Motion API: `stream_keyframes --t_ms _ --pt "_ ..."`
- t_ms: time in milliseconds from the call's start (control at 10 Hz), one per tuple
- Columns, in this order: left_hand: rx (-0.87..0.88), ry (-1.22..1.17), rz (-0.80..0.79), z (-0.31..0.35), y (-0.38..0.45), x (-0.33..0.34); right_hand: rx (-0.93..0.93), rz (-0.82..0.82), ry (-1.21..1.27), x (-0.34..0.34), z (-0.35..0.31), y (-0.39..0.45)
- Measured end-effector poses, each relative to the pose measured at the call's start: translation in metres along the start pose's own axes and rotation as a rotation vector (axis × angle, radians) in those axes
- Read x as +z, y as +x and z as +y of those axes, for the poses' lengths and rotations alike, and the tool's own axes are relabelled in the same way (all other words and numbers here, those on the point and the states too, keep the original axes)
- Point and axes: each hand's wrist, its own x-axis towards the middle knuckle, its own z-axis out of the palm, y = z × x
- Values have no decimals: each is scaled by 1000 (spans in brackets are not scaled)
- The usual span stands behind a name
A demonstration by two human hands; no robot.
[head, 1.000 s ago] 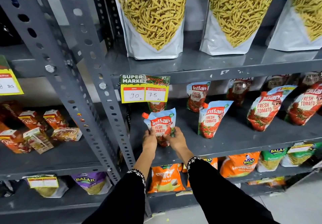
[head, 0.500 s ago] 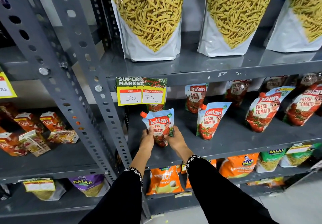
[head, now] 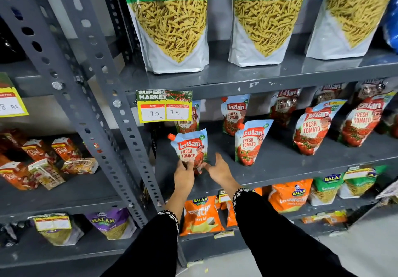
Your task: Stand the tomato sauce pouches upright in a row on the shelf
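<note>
A Kissan tomato sauce pouch [head: 190, 147] with an orange cap stands upright at the front left of the grey middle shelf [head: 280, 166]. My left hand [head: 184, 174] grips its lower left edge. My right hand [head: 218, 167] is just to its right, fingers spread, off the pouch. To the right stand a second front pouch [head: 249, 142], a third [head: 314, 128] and a fourth [head: 361, 121]. More pouches [head: 233, 114] stand in a back row, some half hidden in shadow.
A yellow price tag [head: 164, 108] hangs from the shelf edge above the held pouch. Ratlami Sev bags [head: 172, 22] fill the upper shelf. Balaji snack bags [head: 200, 216] sit below. Juice cartons [head: 43, 162] lie on the left rack, past the perforated grey upright [head: 112, 108].
Both hands held the pouch before. Now my right hand has let go and opened beside it, while my left hand still grips the base. The pouch stays at the shelf's front left.
</note>
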Motion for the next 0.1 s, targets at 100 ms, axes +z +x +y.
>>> stream_keyframes --t_ms 100 --pt "82 91 57 10 -17 10 -104 59 -94 -20 3 -15"
